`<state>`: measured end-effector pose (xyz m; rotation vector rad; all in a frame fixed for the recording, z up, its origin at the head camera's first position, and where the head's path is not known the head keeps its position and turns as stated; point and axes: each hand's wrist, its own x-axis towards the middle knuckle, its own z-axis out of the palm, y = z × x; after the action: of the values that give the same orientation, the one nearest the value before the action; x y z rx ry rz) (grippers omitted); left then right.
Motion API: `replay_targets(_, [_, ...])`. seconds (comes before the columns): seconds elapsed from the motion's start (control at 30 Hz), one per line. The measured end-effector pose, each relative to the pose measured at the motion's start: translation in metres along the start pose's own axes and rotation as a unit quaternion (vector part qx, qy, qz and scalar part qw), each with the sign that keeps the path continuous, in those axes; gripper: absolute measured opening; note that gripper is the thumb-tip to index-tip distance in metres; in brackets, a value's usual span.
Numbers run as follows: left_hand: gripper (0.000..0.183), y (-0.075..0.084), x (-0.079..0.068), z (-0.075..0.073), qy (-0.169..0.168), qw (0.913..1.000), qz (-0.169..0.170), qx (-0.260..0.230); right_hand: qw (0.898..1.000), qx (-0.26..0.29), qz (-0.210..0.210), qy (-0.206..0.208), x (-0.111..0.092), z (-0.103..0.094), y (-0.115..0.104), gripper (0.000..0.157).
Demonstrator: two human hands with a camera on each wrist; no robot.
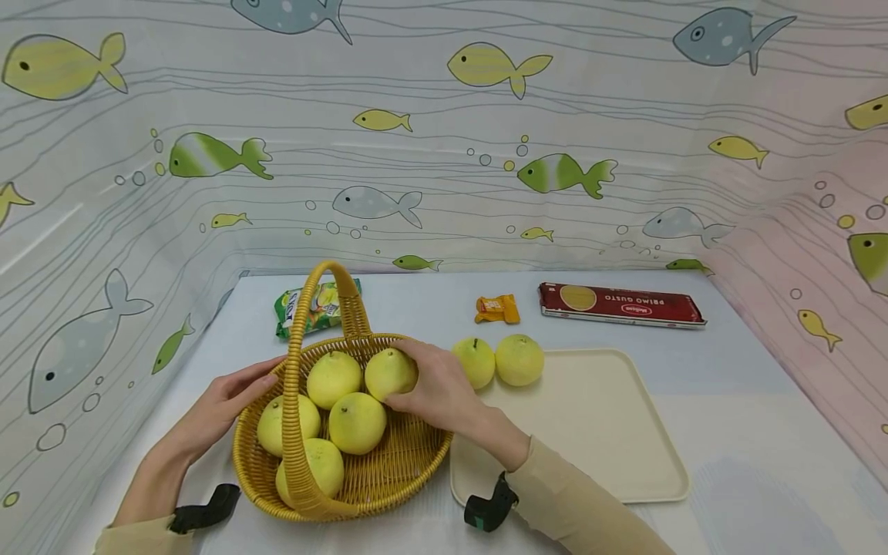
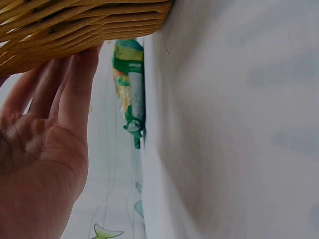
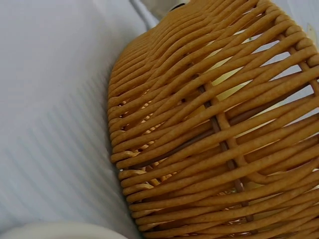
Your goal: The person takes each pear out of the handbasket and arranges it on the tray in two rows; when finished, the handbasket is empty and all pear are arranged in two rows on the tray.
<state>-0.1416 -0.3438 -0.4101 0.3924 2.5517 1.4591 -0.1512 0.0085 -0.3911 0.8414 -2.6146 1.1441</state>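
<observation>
A yellow wicker basket (image 1: 402,470) with a tall arched handle stands left of centre. My right hand (image 1: 444,389) reaches over its right rim and grips a round yellow-green pear (image 1: 388,375), thumb in front and fingers behind. Several other pears (image 1: 357,424) lie in the basket's left and middle part. At the left rim rests my left hand (image 1: 222,405); the left wrist view shows its long, nearly straight fingers (image 2: 77,94) against the outer wicker wall (image 2: 99,30). The right wrist view holds mostly the basket's side (image 3: 214,139); the right hand is out of sight there.
Right of the basket lies a cream tray (image 1: 590,432), with two pears (image 1: 519,360) at its back left corner. Along the back are a green snack bag (image 1: 322,308), a small orange packet (image 1: 497,309) and a long dark red package (image 1: 620,304). Fish-printed cloth walls surround the table.
</observation>
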Motion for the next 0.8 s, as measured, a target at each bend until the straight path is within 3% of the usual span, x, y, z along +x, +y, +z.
replay_targets(0.8, [0.049,0.004,-0.001,0.000,0.002,0.9999,-0.011,0.004,0.996,0.081,0.029,-0.037,0.004,-0.025,-0.003,0.070])
